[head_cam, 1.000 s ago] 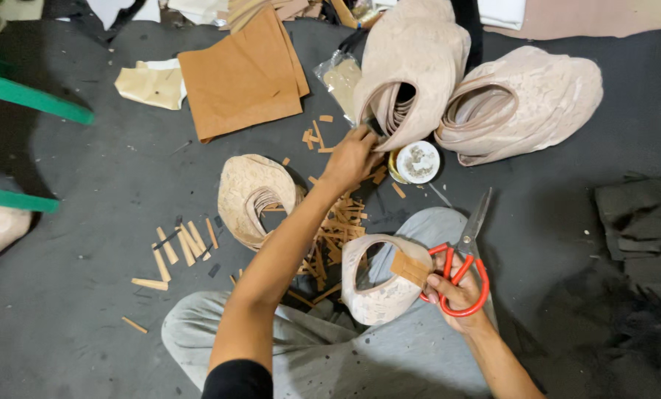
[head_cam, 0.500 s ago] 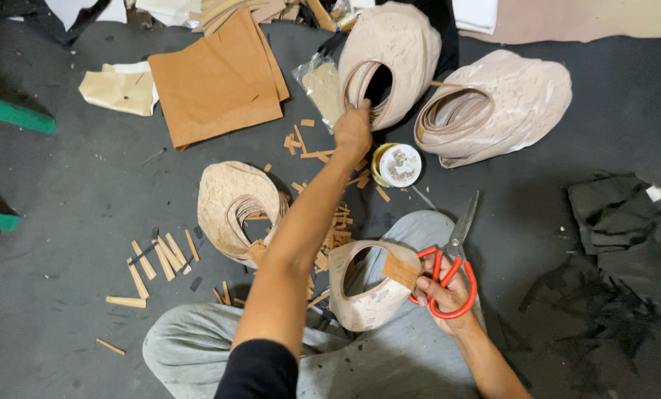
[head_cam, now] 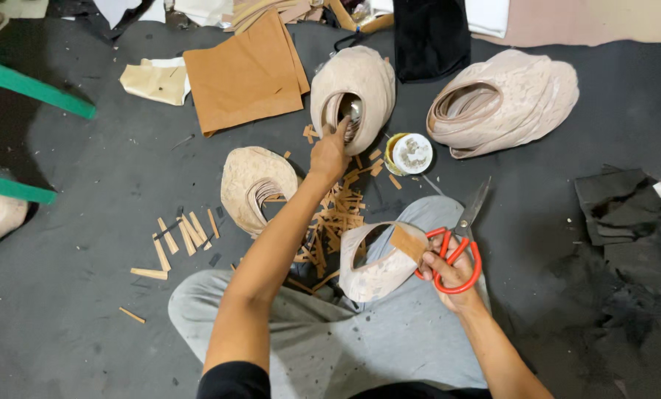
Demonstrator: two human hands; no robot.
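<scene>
I see my left hand (head_cam: 329, 151) stretched up to the centre of the frame, fingers curled at the opening of a pale beige shell piece (head_cam: 354, 94); the fingertips touch its rim, but I cannot tell whether they actually pinch anything. My right hand (head_cam: 449, 270), lower right of centre, is closed through the red handles of a pair of scissors (head_cam: 460, 240) — the blades point up and to the right. The same hand also presses a small brown strip (head_cam: 408, 241) against another beige shell piece (head_cam: 375, 270) that rests on my grey-trousered knee (head_cam: 419, 332). A heap of cut brown strips (head_cam: 338, 222) lies between my forearm and that knee. Left of it sits a third shell (head_cam: 253, 185); a larger one (head_cam: 504, 103) lies at the upper right. A small round tin (head_cam: 410, 153) stands just right of my left hand. Brown sheets (head_cam: 245, 74) are stacked at the upper middle-left — all on dark grey floor (head_cam: 87, 192).
</scene>
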